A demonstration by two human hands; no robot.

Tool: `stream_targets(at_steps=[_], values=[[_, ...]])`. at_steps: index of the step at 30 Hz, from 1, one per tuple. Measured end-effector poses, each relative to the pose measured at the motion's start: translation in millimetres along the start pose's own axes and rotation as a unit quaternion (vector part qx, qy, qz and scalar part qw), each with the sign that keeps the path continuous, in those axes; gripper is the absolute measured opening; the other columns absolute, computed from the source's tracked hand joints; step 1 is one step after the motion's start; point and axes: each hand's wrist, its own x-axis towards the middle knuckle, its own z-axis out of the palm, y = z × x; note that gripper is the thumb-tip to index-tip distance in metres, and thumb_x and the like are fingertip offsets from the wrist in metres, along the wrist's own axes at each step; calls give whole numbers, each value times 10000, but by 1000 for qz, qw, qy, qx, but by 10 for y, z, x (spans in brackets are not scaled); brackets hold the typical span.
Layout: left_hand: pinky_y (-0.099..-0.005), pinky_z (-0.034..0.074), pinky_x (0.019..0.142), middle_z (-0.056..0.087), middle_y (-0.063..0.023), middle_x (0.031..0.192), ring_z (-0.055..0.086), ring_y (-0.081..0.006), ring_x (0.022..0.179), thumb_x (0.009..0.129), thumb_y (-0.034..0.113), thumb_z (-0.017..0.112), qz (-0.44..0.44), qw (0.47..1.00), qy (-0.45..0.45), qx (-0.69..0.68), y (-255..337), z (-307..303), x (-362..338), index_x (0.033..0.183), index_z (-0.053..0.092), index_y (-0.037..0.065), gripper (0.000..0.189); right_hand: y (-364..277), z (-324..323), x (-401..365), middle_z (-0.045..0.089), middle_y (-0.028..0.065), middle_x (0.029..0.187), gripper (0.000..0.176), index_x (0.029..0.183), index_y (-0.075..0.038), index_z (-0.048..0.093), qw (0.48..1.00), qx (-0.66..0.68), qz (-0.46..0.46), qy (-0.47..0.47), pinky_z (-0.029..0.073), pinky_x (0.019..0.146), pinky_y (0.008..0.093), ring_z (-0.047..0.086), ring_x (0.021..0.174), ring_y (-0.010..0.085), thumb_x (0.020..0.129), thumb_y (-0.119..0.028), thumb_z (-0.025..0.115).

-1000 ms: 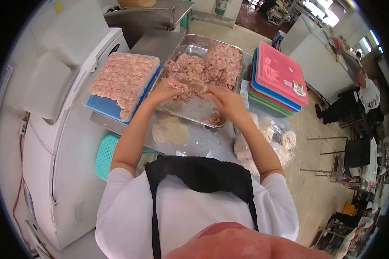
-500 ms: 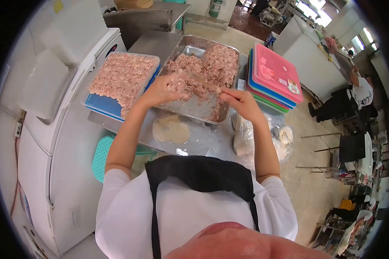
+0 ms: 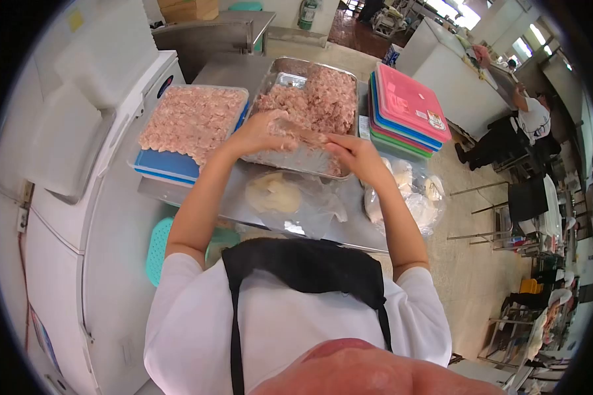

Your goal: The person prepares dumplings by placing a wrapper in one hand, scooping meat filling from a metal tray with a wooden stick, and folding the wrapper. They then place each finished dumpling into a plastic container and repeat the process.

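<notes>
Drawn closer together than half a second ago, above the near end of the rectangular steel tray [image 3: 295,160] of pink minced meat [image 3: 323,99]: left hand [image 3: 260,135], fingers curled around a pale lump [image 3: 282,130]; right hand [image 3: 352,151], fingers pinched shut on a thin flat stick [image 3: 306,134] touching that lump. Left of the tray, a clear box of pink portions [image 3: 191,118]; in front, round dough discs [image 3: 272,194].

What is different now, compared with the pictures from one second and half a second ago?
Very little. The right hand still grips the flat stick, with its tip at the cupped left hand; what the left hand holds is unclear. Nothing was picked up or let go. Both hands stay over the near edge of the metal tray of minced meat. The blue tray and stacked lids are unmoved.
</notes>
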Motion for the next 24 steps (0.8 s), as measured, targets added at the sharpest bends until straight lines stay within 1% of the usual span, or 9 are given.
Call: stream_targets(at_steps=[3,6,9,10,11,13,17,20,24], values=[[-348,464,817,657,-114,933,605,-219,887,706,305,794,29,999,-11,-35,-16,-110,-166,1106,589,17,534,-103,3,-69,518,30,621,327,1084,-78,675,951,160,244,-106,400,503,269,503,537,111,963,-344,528],[-335,463,817,644,-77,899,590,-185,863,704,270,802,11,999,-24,-32,1,-280,-328,1104,594,46,504,-371,268,-75,419,-32,589,354,1078,-91,682,877,304,326,-178,313,455,227,369,502,48,984,-371,487],[-327,460,846,638,-58,933,583,-173,895,701,219,800,-76,993,-55,-77,144,-517,-582,1076,617,62,446,-777,406,56,387,-53,577,348,1048,-93,681,885,296,327,-151,231,401,196,312,454,23,992,-365,471],[-323,463,834,642,-60,936,587,-169,889,705,217,796,-97,989,-61,-96,122,-581,-648,1065,620,64,429,-901,395,117,459,-38,612,341,1051,-52,679,895,272,314,-162,341,452,216,404,504,53,979,-340,511],[-318,466,821,645,-62,939,591,-166,882,710,214,793,-118,984,-68,-115,100,-643,-708,1055,623,66,412,-960,484,112,511,-15,640,332,1053,-41,675,935,218,251,-126,379,494,234,457,540,82,970,-328,529],[-306,473,781,646,-60,923,596,-157,854,717,217,786,20,996,-43,-77,-107,-736,-786,1021,628,62,376,-1093,690,112,613,32,696,320,1057,-20,669,986,102,117,-53,453,577,272,561,611,139,951,-303,566],[-296,475,718,637,-53,868,594,-141,810,726,211,775,184,980,-33,67,-333,-960,-1028,940,623,51,308,-1409,903,244,686,118,880,290,1058,-45,665,993,-32,71,-90,496,709,357,644,793,283,900,-283,619],[-319,471,728,628,-69,840,599,-170,804,730,231,766,-26,993,-115,-16,-415,-1088,-1169,903,609,46,298,-1463,828,368,667,127,889,251,1039,-114,672,979,-177,48,-91,504,695,423,633,794,341,868,-293,631],[-334,470,728,624,-77,820,594,-178,796,738,269,760,56,997,-60,11,-501,-1247,-1320,908,604,43,323,-1924,1140,362,650,103,872,238,1032,-127,660,981,-193,15,21,498,649,430,624,765,342,876,-303,620]])
